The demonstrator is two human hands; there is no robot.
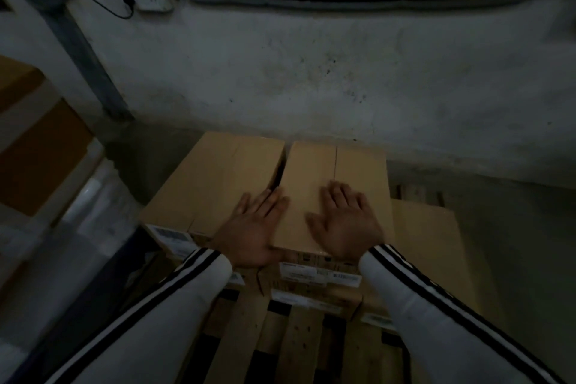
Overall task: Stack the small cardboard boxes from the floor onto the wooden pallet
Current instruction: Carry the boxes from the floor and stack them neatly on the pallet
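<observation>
step: seating the right top box (336, 178) on the stack, judged from two flat palms on its lid
method: press down evenly through both palms; slide leftward to close the dark gap to its neighbour; square the near face with the labelled boxes (318, 274) underneath before lifting off
left top box (212, 184): upper tier, flaps shut, just beside the right one with a narrow gap between
left grip (252, 227): fully open, fingers straight, nothing held; palm over the near-left corner of the right top box, fingertips reaching across the gap onto the left top box
right grip (346, 224): fully open, flat on the same lid, nothing held; toward the near-right part, fingertips by the centre seam
lower box (427, 246): one tier down, right of the stack; touching it or just apart, cannot tell
wooden pallet (299, 349): under the stack, bare slats at the near end
risk: overhang at the near edge if pushed unevenly
</observation>
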